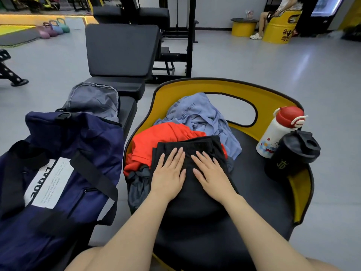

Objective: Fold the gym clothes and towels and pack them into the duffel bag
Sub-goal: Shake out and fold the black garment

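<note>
pressing flat on black garment (187, 147): left hand (168, 173), right hand (212, 174).

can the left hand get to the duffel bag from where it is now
Probably yes. The left hand lies flat on the black garment, holding nothing, and the duffel bag sits right beside the chair on that side, with nothing between them.

Soft, even indoor light filled the gym; the grey floor (293, 61) carried pale glare streaks. Wide-angle distortion bent the edges, and the far background looked slightly blurred, perhaps from compression.
</note>
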`<state>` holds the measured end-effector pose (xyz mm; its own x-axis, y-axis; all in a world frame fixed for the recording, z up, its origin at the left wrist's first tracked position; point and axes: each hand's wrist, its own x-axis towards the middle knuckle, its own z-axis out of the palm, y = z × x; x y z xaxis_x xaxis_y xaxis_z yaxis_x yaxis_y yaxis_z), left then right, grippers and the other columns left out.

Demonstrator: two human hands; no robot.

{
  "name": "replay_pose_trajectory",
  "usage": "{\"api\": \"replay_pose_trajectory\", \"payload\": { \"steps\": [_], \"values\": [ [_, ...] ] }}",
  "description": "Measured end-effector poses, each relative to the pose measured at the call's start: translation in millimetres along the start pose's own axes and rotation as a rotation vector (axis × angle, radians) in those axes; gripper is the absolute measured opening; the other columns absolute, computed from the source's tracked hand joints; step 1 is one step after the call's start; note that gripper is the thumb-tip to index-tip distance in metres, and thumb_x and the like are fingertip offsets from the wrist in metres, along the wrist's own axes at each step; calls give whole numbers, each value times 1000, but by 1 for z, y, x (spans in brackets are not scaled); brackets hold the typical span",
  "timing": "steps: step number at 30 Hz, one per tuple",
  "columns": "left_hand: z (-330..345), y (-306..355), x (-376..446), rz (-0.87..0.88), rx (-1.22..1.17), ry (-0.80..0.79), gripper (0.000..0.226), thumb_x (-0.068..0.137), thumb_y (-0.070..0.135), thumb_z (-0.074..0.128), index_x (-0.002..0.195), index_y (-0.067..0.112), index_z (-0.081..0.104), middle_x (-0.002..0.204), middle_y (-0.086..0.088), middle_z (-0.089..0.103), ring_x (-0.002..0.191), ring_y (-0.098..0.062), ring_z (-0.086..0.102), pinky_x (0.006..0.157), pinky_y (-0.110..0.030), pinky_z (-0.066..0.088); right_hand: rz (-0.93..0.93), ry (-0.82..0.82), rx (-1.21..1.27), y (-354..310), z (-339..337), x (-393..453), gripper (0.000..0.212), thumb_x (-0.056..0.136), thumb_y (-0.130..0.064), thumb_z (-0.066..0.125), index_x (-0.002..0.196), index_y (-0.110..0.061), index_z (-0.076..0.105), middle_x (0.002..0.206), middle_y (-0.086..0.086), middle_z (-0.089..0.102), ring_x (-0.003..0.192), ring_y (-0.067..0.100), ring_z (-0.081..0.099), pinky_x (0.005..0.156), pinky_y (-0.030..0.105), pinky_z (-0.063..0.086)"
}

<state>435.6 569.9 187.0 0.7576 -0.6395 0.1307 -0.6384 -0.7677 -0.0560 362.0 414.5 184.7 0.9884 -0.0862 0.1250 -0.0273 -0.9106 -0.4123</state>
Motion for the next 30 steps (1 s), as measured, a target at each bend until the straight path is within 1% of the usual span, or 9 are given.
{"api": "replay_pose_trajectory", "payload": {
  "steps": [2,4,7,9,12,14,21,24,30],
  "values": [
    [-6,6,-1,16,20,-2,56,100,35,21,151,13,15,159,1,7,147,-15,7,118,-37,-3,11,149,89,3,-6,-8,48,102,-32,42,148,-22,35,155,-8,29,144,6,20,119,27,17],
    [-12,14,0,12,13,25,61,101,31,30,152,11,2,160,-2,-2,148,-18,-3,117,-36,-8,79,243,123,8,-12,-16,47,100,-31,47,145,-22,40,151,-6,36,140,7,29,112,21,24],
    [-17,34,0,24,-44,83,63,88,27,56,144,7,37,151,-8,36,140,-21,33,115,-38,21,227,290,171,18,-17,-24,52,98,-33,49,147,-22,35,152,-4,34,140,10,28,110,24,26],
    [-16,45,-1,20,-109,101,58,90,37,37,139,7,45,146,-7,43,136,-21,40,112,-38,26,380,256,265,24,-19,-28,59,98,-37,48,150,-21,28,154,-2,30,142,14,27,112,31,29],
    [-10,53,-1,25,-169,-69,86,77,49,-15,152,12,5,160,-2,0,148,-17,1,117,-35,-4,612,106,429,29,-22,-30,67,96,-48,46,151,-17,23,153,6,31,140,22,31,109,36,31],
    [-2,50,1,12,-154,-112,91,70,51,-24,151,15,-5,159,1,-12,147,-14,-11,117,-36,-8,682,9,456,30,-21,-29,71,96,-53,43,151,-12,24,152,10,34,139,24,33,108,36,32],
    [5,49,2,-16,-135,-131,73,87,53,-12,151,17,-7,159,3,-16,146,-13,-14,117,-36,-8,816,-108,491,32,-30,-28,70,91,-61,46,140,-11,38,139,9,47,125,25,48,93,32,40],
    [0,49,2,-27,-153,-150,60,102,46,11,151,17,-7,158,3,-17,146,-12,-15,117,-36,-8,835,-120,536,33,-32,-27,69,89,-60,50,137,-12,45,135,7,53,122,25,51,98,34,44],
    [-2,47,3,-33,-188,-185,62,101,47,18,152,20,-5,159,4,-15,146,-12,-13,118,-37,-5,789,4,557,27,-44,-30,62,85,-49,63,135,-14,52,136,5,55,124,23,51,101,34,43]
  ]
}}
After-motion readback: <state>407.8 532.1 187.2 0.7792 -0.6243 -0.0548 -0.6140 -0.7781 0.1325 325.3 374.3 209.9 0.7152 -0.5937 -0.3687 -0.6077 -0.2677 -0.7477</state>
